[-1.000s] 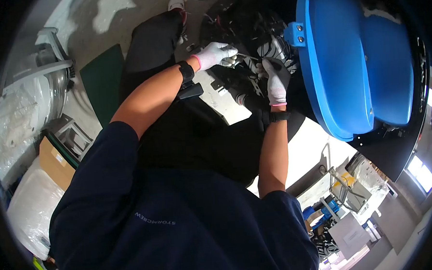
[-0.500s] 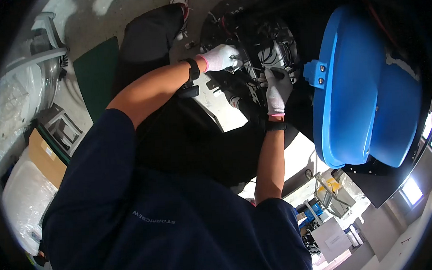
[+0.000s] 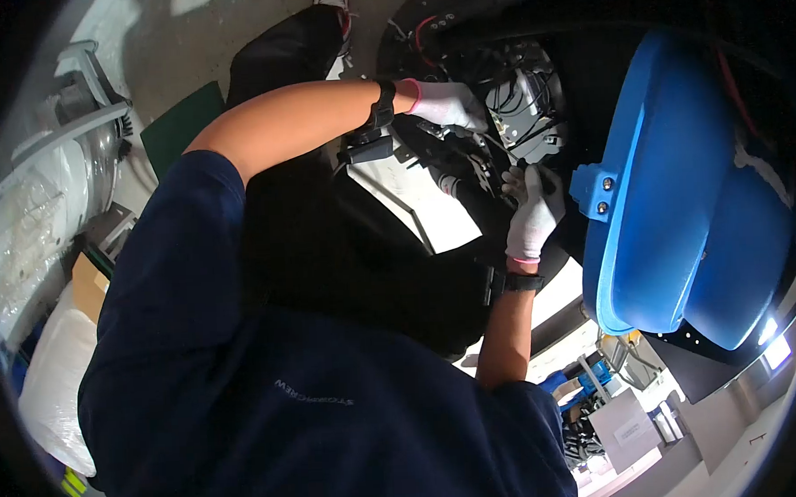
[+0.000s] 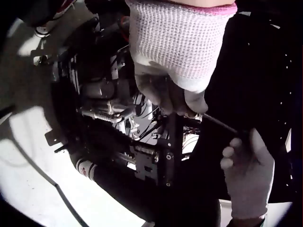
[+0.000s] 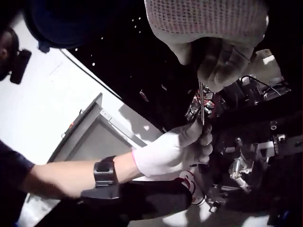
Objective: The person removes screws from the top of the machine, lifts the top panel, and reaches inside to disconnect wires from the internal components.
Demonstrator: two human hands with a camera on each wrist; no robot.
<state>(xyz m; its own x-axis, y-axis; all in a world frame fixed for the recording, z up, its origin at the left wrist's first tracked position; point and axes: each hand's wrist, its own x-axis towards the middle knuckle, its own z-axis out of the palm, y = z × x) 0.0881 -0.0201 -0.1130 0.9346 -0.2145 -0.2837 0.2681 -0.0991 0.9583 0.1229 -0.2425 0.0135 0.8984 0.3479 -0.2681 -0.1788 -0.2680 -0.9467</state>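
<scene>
Both hands wear white knit gloves with pink cuffs. My left hand (image 3: pixel 449 104) is over the dark mechanism, its curled fingertips pinching one end of a thin metal rod (image 4: pixel 220 124). From there the rod slants across to my right hand (image 3: pixel 534 209), which grips the other end lower down, near the blue shell. In the right wrist view, the shiny shaft runs straight between the right fingers and the left hand (image 5: pixel 173 151). The far end inside the right fist is hidden. Beneath the hands lies an open black machine base (image 4: pixel 147 163) with brackets, cables and a spring-like part.
A large blue plastic shell (image 3: pixel 653 193) with a bolted tab stands close beside the right hand. Black-trousered legs (image 3: pixel 287 58) flank the work. Plastic-wrapped goods (image 3: pixel 54 397) and a grey frame (image 3: pixel 65 139) are at left; a cluttered bench (image 3: pixel 614 417) is at lower right.
The left hand has shifted right, its forearm now nearly level. The right hand appears lower in the head view, and the blue shell has slid down and right as the view moved.
</scene>
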